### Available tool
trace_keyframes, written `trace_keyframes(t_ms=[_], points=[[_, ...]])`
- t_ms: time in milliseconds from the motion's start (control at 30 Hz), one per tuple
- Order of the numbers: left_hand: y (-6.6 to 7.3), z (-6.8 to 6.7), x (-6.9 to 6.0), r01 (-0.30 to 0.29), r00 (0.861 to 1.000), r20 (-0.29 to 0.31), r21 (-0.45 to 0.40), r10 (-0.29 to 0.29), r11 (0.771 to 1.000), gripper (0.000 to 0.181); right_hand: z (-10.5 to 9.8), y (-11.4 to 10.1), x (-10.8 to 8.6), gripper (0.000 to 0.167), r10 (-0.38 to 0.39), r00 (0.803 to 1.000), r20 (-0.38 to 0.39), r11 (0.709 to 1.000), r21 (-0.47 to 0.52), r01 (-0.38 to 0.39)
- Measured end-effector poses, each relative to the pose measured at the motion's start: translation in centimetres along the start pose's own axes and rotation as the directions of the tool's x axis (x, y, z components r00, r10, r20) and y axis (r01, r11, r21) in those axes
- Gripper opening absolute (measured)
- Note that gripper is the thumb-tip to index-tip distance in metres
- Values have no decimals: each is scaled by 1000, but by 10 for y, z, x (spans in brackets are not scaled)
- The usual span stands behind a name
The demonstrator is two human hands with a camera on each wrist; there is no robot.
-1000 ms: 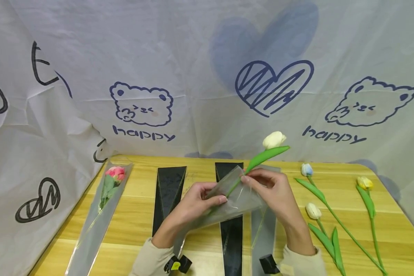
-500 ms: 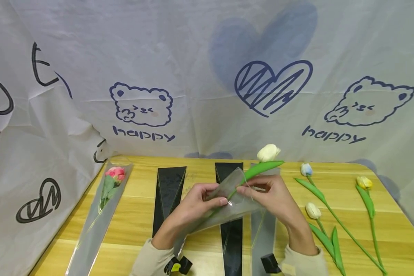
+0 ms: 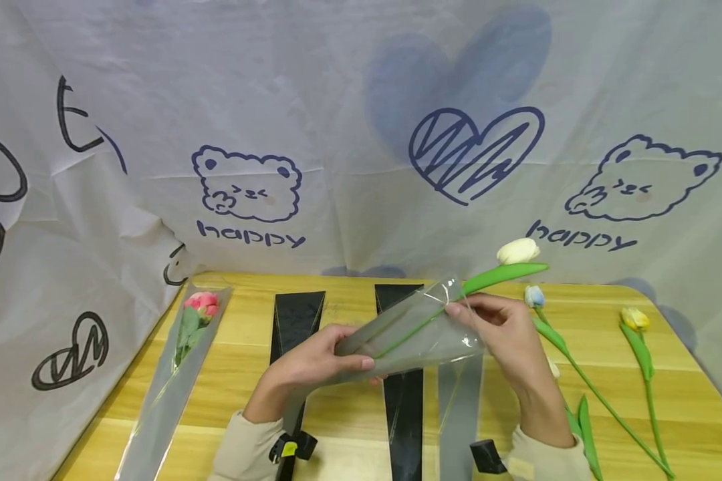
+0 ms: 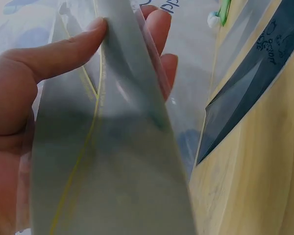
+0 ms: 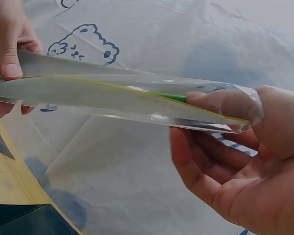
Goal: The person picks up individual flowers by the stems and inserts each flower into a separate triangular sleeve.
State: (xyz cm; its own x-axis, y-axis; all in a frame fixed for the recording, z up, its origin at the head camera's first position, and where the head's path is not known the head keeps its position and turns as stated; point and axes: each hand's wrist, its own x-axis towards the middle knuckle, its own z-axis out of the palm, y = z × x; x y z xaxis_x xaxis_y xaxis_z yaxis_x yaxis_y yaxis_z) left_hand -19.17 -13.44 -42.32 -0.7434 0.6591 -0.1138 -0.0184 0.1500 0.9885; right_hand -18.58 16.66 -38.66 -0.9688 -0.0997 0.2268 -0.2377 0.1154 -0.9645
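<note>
Fingers of left hand point(image 3: 309, 361) gripped tapered clear-grey plastic sleeve point(image 3: 421, 351); right hand point(image 3: 511, 341) pinched white, green-leaved tulip point(image 3: 499, 275), part-inserted, bloom point(image 3: 519, 251) outside beyond fingers.

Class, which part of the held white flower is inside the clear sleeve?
Its green stem shows inside the sleeve; the bloom is outside. Whether the stem continues beneath the left hand is hidden.

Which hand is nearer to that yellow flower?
Right. The right hand is left of the yellow flower; the left hand is farther left, holding the clear sleeve.
</note>
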Motion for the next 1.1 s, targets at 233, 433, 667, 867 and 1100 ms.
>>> trace_keyframes(t_ms=[233, 433, 667, 867, 1100], points=[[2, 4, 4, -14, 999, -41, -8, 13, 1000, 31, 1, -5, -2, 19, -24, 996, -84, 996, 87, 31], [4, 5, 5, -30, 998, -53, 33, 32, 999, 27, -2, -8, -5, 17, -7, 1000, -17, 999, 48, 8], [7, 8, 5, -48, 997, -52, 35, 49, 998, 23, -1, -6, -1, 3, -104, 988, 111, 994, -29, 107], [7, 12, 6, -47, 998, -44, 41, 49, 998, 29, -1, -4, 1, 7, -99, 980, 173, 993, -53, 110], [7, 15, 7, -27, 1000, -11, 76, 28, 997, 27, 1, -2, 0, 11, -48, 974, 223, 993, -93, 71]])
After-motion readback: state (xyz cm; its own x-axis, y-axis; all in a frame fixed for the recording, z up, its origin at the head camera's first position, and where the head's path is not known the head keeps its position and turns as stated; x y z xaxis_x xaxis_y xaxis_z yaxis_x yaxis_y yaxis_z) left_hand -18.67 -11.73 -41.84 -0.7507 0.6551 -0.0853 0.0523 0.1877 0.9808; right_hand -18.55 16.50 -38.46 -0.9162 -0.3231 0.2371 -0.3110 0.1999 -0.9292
